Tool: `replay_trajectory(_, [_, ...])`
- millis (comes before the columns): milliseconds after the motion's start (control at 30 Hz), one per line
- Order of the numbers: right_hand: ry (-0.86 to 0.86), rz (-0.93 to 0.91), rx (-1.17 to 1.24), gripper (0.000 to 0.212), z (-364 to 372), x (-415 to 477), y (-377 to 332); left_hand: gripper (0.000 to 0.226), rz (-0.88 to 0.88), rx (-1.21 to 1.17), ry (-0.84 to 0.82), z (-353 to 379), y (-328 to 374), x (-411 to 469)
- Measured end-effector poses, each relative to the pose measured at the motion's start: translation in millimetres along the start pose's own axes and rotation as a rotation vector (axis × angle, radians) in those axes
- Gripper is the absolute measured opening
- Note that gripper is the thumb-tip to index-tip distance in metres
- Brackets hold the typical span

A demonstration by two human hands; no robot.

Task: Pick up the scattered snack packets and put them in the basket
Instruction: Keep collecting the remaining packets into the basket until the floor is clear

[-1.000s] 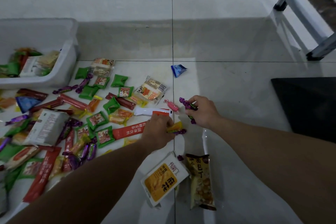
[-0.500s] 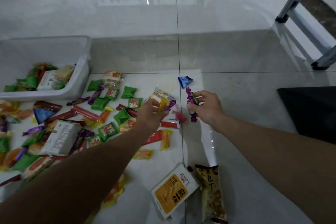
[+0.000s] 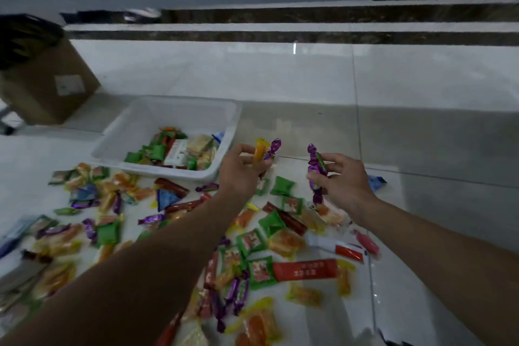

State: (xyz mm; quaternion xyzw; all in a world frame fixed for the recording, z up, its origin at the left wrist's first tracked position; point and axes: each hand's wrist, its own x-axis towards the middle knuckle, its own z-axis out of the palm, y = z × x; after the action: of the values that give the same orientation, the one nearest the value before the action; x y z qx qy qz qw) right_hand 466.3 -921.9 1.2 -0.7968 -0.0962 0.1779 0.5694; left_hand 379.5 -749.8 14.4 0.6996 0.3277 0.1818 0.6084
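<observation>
Head view: left hand [image 3: 238, 174] round orange candy [image 3: 259, 150], right hand [image 3: 344, 181] round purple candies [image 3: 316, 166], beside basket [image 3: 132, 129]; cardboard box [image 3: 53, 90] beyond.

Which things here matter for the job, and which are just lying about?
Job:
basket
floor packets
left hand, gripping orange and purple packets
right hand, gripping purple candies

Lying about:
cardboard box
</observation>
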Motion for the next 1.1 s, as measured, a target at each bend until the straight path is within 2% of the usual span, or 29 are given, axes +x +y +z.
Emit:
replay_trajectory(167, [-0.062,-0.032,-0.007,0.044,71.1,16.3,-39.6,0.027,0.043,0.078,0.144,-64.4,-3.3,36.7])
replay_trajectory(333, [-0.103,-0.072,-0.028,0.044,133.2,35.0,-70.2,0.024,-0.023,0.023,0.268,-116.8,-19.2,75.2])
replay_trajectory(567, [-0.045,0.05,-0.036,0.042,193.9,71.6,-82.0,0.025,-0.093,0.026,0.361,-146.4,-40.0,117.5])
replay_trajectory(700, [-0.025,0.095,-0.065,0.041,217.0,90.7,-82.0,0.021,-0.043,0.225,0.246,-154.5,-60.9,137.7])
replay_trajectory(800, [-0.024,0.102,-0.078,0.04,230.6,104.2,-85.1,0.028,0.026,0.42,0.12,-154.1,-70.2,146.4])
replay_trajectory(1000, [0.019,0.086,-0.105,0.032,243.5,118.9,-91.9,0.04,0.092,0.496,0.038,-152.1,-74.2,147.1])
replay_trajectory(1100, [-0.006,0.078,-0.145,0.037,240.7,116.8,-89.1,0.041,0.098,0.491,0.027,-153.9,-72.9,146.7])
